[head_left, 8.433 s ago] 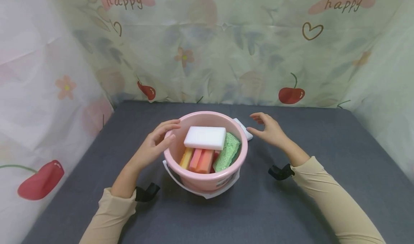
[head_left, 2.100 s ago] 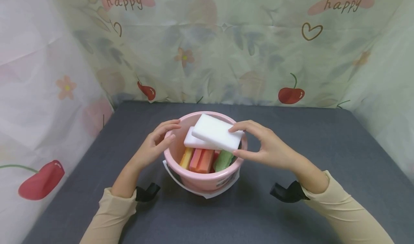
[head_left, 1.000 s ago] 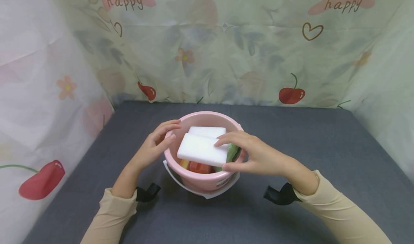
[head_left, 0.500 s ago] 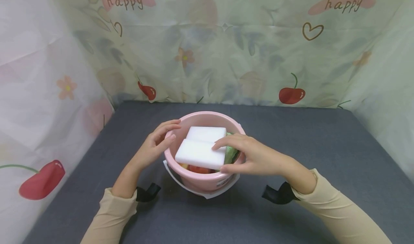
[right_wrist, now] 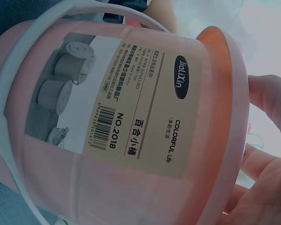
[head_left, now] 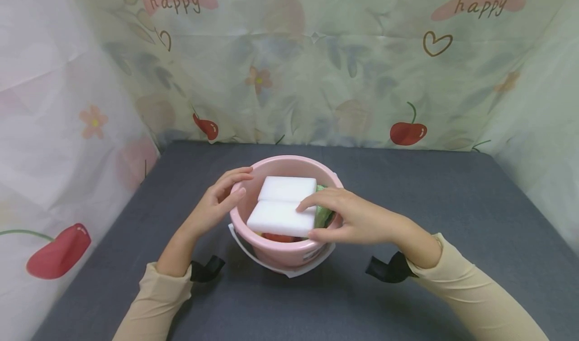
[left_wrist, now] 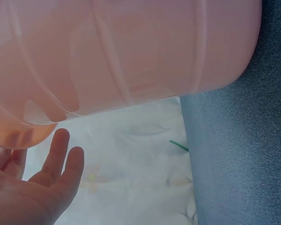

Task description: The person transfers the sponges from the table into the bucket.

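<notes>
A pink bucket [head_left: 289,253] stands at the middle of the table. Inside it, two white melamine sponges lie in front of one another on top of other pieces. My right hand [head_left: 357,215] reaches over the bucket's right rim and holds the right end of the front white sponge [head_left: 278,218], thumb at the near corner and a finger on top. The rear white sponge [head_left: 289,188] lies against it. My left hand [head_left: 217,195] rests at the left rim with loosely extended fingers. In the left wrist view, several fingers [left_wrist: 61,159] show beside the bucket wall.
A green sponge [head_left: 323,213] stands at the right inside the bucket, partly covered. A red-orange piece [head_left: 278,237] peeks out under the front sponge. The white bucket handle [head_left: 271,268] hangs down in front. A dark cloth [head_left: 289,311] covers the table; printed curtains [head_left: 316,80] enclose it.
The second white sponge, first on the table behind the bucket's right side, was carried in by my right hand and lowered in front of the other, covering the coloured pieces. My left hand stayed put.
</notes>
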The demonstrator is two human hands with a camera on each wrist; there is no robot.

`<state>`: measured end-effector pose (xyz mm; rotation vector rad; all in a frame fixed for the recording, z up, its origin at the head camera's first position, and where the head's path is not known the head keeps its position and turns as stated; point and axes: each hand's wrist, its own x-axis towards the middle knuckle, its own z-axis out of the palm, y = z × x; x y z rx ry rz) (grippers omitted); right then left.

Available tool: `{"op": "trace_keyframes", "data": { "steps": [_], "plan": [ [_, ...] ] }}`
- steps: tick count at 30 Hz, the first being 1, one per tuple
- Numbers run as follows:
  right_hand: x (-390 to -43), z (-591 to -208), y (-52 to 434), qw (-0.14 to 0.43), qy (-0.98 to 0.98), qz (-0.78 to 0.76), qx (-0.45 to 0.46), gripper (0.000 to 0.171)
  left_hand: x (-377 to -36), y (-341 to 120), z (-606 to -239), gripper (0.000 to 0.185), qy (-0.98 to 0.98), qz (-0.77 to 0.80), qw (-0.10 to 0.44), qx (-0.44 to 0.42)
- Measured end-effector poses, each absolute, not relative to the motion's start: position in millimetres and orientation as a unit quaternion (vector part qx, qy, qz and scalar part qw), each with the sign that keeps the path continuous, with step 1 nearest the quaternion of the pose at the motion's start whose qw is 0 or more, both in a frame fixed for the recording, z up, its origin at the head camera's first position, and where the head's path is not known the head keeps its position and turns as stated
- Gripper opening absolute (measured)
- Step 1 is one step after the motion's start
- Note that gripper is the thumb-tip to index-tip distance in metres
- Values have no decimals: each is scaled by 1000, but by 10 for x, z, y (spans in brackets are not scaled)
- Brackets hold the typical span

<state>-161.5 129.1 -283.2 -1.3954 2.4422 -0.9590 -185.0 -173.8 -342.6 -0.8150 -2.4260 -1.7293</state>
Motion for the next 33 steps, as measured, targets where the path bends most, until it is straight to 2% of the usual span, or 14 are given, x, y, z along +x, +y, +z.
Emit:
{"op": "trace_keyframes", "data": {
  "steps": [33],
  "plan": [
    [-1679,-2810,1272,43,830,-266,-489,38,-1844,-1749,-3418,35,-785,-560,18,-263]
  ]
}}
